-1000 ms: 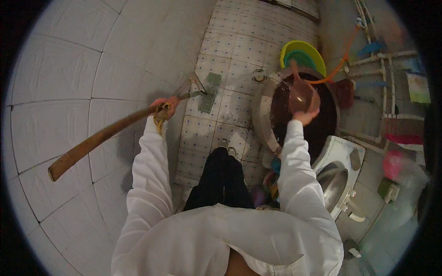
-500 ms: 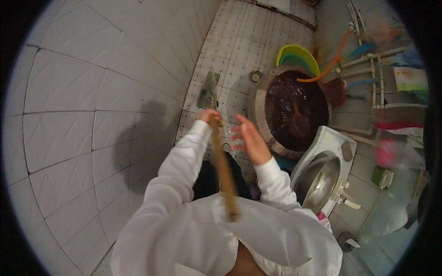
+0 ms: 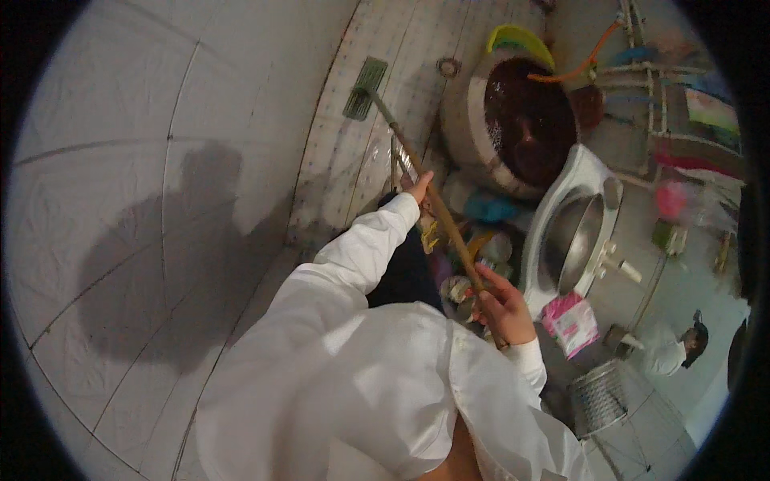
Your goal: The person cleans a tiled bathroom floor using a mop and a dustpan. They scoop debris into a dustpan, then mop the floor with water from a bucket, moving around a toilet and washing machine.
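Both hands grasp the long brown wooden-handled floor brush [image 3: 425, 192], left hand [image 3: 419, 188] farther down the shaft, right hand [image 3: 501, 305] clenched near its top, green head resting ahead on the tiled floor [image 3: 385, 48].

Your left arm reaches forward, nearly straight, white sleeve down to the wrist. Your left hand [image 3: 419, 187] is closed around a long handle, thumb side up. Your right arm is bent sharply at the elbow, forearm close to your chest. Your right hand [image 3: 504, 303] wraps the same handle lower down, fingers curled over it, knuckles facing outward to your right.
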Action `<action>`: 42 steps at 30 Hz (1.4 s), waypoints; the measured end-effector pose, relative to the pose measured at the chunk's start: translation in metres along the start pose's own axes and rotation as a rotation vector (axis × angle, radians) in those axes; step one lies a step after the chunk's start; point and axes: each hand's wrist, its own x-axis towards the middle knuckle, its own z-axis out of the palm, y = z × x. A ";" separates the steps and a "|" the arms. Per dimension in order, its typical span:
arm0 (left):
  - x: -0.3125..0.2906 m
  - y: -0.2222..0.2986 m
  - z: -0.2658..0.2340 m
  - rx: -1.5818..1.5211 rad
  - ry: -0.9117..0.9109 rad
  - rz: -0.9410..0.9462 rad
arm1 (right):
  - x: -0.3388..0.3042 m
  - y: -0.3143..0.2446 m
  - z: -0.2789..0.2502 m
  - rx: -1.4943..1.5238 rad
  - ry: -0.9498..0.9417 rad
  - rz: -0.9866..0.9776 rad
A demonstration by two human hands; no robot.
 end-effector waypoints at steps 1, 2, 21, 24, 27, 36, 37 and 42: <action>-0.010 -0.011 -0.016 -0.029 -0.055 -0.049 | -0.015 0.006 0.009 0.057 -0.039 -0.026; -0.015 -0.015 -0.040 -0.189 -0.116 -0.254 | -0.028 0.009 0.015 0.029 -0.043 -0.046; -0.036 -0.052 -0.264 -0.296 -0.043 -0.253 | -0.040 0.007 0.083 -0.807 0.334 -0.915; -0.041 -0.062 -0.236 -0.260 -0.084 -0.268 | -0.033 0.026 0.076 -0.546 0.328 -0.955; -0.054 -0.071 -0.196 -0.235 -0.121 -0.282 | -0.030 0.047 0.072 -0.341 0.346 -0.966; -0.085 -0.097 -0.012 -0.531 -0.304 -0.340 | -0.105 0.097 0.038 -0.260 0.655 -1.016; -0.086 -0.103 0.003 -0.570 -0.329 -0.289 | -0.125 0.106 0.029 -0.197 0.665 -1.024; -0.139 -0.194 0.054 -0.482 -0.142 -0.342 | -0.216 0.158 -0.022 -0.126 0.844 -0.941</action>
